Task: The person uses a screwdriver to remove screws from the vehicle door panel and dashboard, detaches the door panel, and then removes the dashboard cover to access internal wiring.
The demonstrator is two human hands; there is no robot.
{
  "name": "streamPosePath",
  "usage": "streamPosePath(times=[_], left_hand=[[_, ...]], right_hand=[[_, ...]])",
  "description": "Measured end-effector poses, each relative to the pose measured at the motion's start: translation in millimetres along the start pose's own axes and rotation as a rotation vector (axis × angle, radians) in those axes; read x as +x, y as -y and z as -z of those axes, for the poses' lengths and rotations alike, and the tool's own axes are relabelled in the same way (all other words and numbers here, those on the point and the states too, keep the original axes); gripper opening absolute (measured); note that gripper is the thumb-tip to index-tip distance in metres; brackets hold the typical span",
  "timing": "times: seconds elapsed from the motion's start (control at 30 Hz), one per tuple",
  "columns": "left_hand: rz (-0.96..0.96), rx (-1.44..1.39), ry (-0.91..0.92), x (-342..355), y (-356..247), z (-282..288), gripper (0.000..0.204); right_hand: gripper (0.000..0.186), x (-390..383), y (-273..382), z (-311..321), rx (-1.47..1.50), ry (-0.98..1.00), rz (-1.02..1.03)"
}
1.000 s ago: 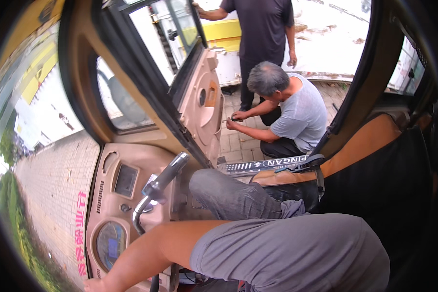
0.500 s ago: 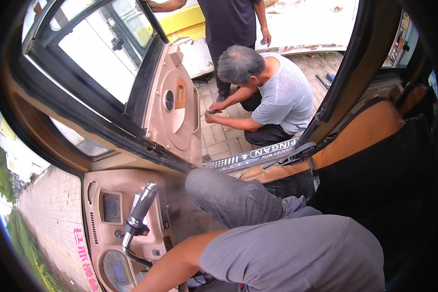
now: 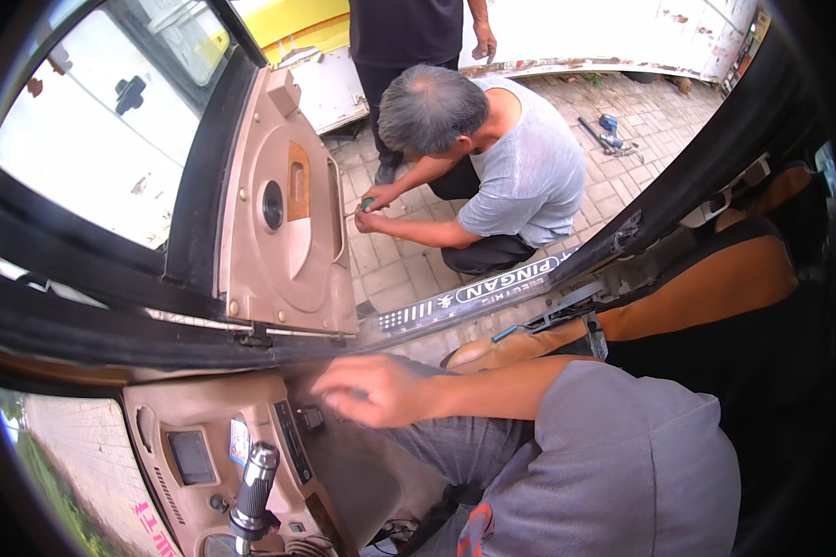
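My right hand (image 3: 370, 388), slightly blurred by motion, is raised over my grey-trousered leg (image 3: 455, 441). Its fingers are partly stretched and apart, and nothing shows in them. The handlebar grip (image 3: 256, 478), black with a chrome end, stands below and to the left, apart from that hand. Beyond the hand hangs an opened door with a beige inner panel (image 3: 293, 269). My left hand is out of view. Outside, a crouching person (image 3: 529, 167) holds a green-handled tool (image 3: 368, 201), perhaps a screwdriver, near the door's edge.
A black door sill (image 3: 478, 302) runs between cab and pavement. Orange-and-black seats (image 3: 715, 265) lie to the right, the beige dashboard (image 3: 172, 408) to the left. Another person (image 3: 406, 37) stands behind the crouching one. A blue power tool (image 3: 609, 125) lies on the paving.
My right hand has come up from the handlebar area at the lower edge to above my leg, toward the door. The view has shifted right; the door now appears wider open.
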State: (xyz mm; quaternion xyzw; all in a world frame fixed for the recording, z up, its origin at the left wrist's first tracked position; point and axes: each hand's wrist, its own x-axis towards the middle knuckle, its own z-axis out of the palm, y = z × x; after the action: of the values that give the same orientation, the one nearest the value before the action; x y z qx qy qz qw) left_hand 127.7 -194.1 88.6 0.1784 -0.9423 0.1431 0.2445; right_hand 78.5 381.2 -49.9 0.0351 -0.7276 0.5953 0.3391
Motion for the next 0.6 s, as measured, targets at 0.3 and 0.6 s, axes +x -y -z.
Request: streamPosePath(times=[0.3, 0.6], left_hand=[[-0.200, -0.230, 0.100, 13, -94, -27, 0.031], [-0.387, -0.505, 0.334, 1, -230, -71, 0.033]], right_hand=[[0.037, -64, -47, 23, -0.339, 0.114, -0.248], [0.031, -121, -102, 120, -0.781, 0.214, -0.542]])
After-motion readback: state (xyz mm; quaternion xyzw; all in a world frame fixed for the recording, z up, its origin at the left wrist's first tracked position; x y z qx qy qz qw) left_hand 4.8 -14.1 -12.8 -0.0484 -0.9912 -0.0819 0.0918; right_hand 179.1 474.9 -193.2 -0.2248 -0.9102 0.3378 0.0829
